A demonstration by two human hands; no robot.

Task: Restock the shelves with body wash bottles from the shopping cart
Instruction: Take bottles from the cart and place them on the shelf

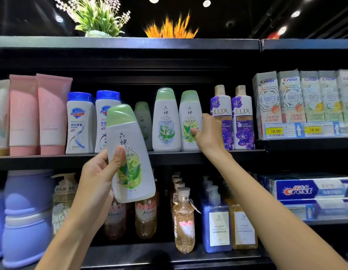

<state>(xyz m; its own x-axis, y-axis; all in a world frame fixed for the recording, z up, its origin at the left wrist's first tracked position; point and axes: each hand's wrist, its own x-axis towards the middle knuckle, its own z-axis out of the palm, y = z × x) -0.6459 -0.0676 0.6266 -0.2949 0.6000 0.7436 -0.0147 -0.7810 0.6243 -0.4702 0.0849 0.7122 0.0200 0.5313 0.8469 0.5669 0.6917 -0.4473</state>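
Up front, the left hand (95, 176) grips a green-capped body wash bottle (130, 152), thumb across its label and fingers wrapped behind; its long axis runs near upright, cap tilted up and to the left, held before the shelf (188, 155). The right hand (207, 133) holds the shelved green-capped bottle (189, 119), thumb on the label, fingers curled behind its right side, beside the Lux bottles (232, 117).

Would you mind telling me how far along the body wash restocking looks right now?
Done: two green-capped bottles stand at the shelf front. In hand: the left hand holds another green-capped bottle; the right hand grips a shelved one. Left: placing the held bottle. The cart isn't visible.
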